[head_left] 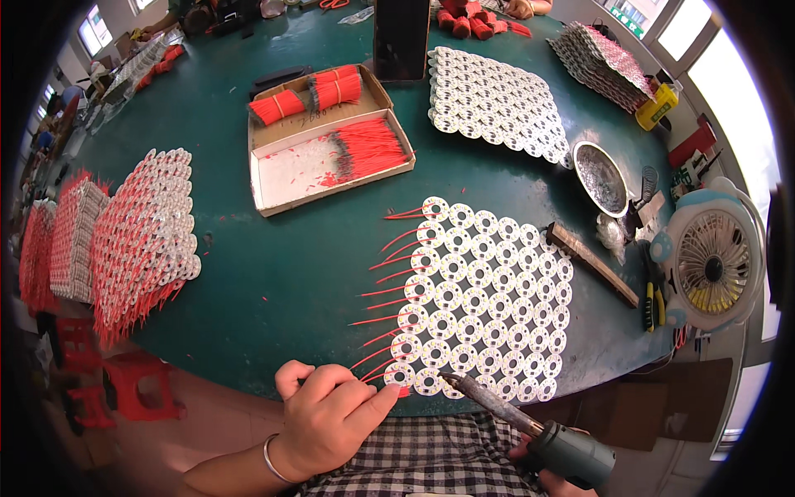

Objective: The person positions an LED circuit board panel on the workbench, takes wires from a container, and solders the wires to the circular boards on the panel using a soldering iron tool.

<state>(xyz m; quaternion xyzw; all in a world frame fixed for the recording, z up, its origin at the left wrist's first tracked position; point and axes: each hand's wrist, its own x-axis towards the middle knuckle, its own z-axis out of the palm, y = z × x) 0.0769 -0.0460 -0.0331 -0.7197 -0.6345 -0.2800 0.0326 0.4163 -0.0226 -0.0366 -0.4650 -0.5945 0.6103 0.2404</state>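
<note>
A panel of joined round white circuit boards (pixel 474 300) lies in front of me, with red wires (pixel 383 291) sticking out to the left from its left column. At its lower left corner my left hand (pixel 335 414) is closed, thumb and forefinger pinching a red wire beside the corner disc. My right hand (pixel 556 482), largely hidden behind the handle, grips a green-handled soldering iron (pixel 530 427). Its dark tip lies over the panel's lower edge, to the right of my left hand; whether it touches a disc I cannot tell.
Beyond the panel are a white box of cut red wires (pixel 273 178), another board panel (pixel 497 103) and a metal bowl (pixel 602 178). A wooden bar (pixel 592 263) rests at the panel's right edge, near pliers (pixel 654 302) and a fan (pixel 714 258). Wired panels (pixel 145 236) stand stacked left.
</note>
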